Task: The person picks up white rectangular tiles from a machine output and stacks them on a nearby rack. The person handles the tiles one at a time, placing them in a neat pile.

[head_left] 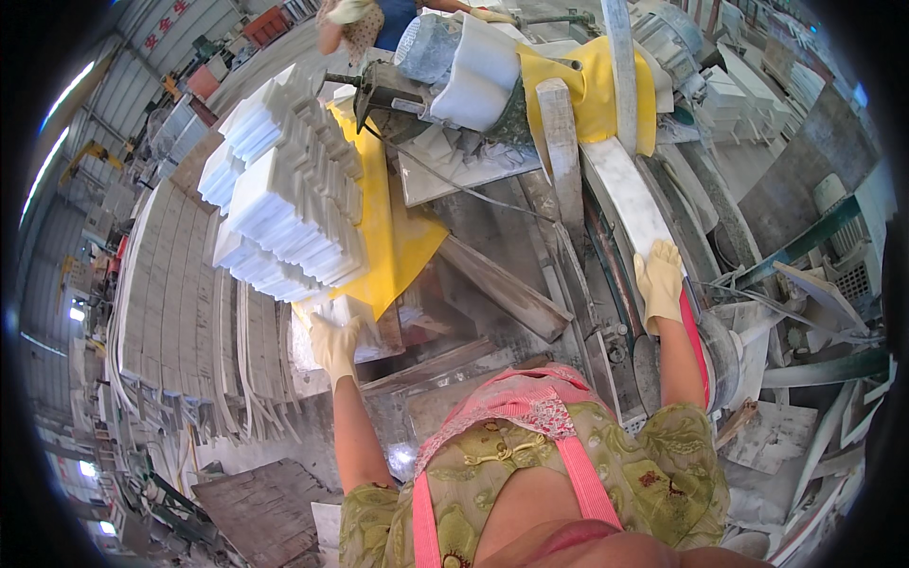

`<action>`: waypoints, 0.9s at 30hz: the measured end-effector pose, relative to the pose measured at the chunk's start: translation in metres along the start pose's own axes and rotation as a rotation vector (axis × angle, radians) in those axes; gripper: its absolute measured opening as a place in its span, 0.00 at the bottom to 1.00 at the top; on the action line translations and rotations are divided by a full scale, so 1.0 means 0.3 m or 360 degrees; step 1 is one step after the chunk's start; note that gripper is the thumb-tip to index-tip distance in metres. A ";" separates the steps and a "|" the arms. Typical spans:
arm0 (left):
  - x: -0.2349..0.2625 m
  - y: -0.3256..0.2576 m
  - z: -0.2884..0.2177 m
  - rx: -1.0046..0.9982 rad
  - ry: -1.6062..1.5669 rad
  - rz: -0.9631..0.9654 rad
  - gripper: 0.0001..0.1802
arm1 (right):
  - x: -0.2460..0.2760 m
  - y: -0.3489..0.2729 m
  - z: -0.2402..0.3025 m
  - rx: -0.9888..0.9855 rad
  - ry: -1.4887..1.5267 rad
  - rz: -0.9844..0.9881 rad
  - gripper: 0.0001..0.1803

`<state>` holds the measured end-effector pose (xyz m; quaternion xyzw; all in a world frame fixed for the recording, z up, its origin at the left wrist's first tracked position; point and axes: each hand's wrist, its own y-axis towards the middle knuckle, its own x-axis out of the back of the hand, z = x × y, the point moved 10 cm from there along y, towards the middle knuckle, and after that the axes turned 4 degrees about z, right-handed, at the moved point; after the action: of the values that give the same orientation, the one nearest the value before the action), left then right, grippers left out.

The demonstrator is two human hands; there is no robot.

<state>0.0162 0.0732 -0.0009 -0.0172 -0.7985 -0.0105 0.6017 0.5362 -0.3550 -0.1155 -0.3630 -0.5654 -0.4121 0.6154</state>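
Note:
Both my hands wear cream rubber gloves. My left hand (336, 346) reaches to the low white stone pieces (343, 309) at the near foot of a tall stack of white stone tiles (284, 204); its fingers are extended and seem to touch them. A yellow sheet (398, 241) lies beside and under the stack. My right hand (659, 276) rests, fingers stretched out, on the near end of a long white marble strip (625, 185). The strip runs away from me along a machine bed and passes under a yellow flap (597, 90).
A machine with a motor (424, 47) and a white curved cover (476, 76) stands ahead, a cable hanging from it. A wooden beam (507, 289) slants between my arms. Strapped grey slabs (166, 293) stand left. Another person (365, 24) works at the far side. Offcuts lie right.

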 end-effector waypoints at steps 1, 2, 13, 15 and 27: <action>-0.004 0.001 0.002 0.0008 0.0022 0.0015 0.49 | -0.006 -0.003 -0.002 -0.0004 0.0047 0.0031 0.39; -0.005 0.003 0.004 0.0018 0.0041 0.0016 0.48 | -0.005 -0.007 -0.004 -0.0006 0.0049 0.0029 0.39; -0.026 0.018 0.019 0.0029 0.0058 0.0055 0.51 | -0.015 -0.028 -0.021 0.0014 0.0032 0.0035 0.39; -0.023 0.017 0.019 0.0027 0.0043 0.0041 0.51 | -0.014 -0.031 -0.023 0.0011 0.0036 0.0025 0.39; -0.029 0.023 0.023 0.0038 0.0065 0.0052 0.51 | -0.009 -0.057 -0.034 0.0001 -0.0027 0.0064 0.40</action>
<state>0.0123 0.0801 -0.0111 -0.0227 -0.7858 0.0086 0.6180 0.5244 -0.3708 -0.1195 -0.3776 -0.5633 -0.3963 0.6189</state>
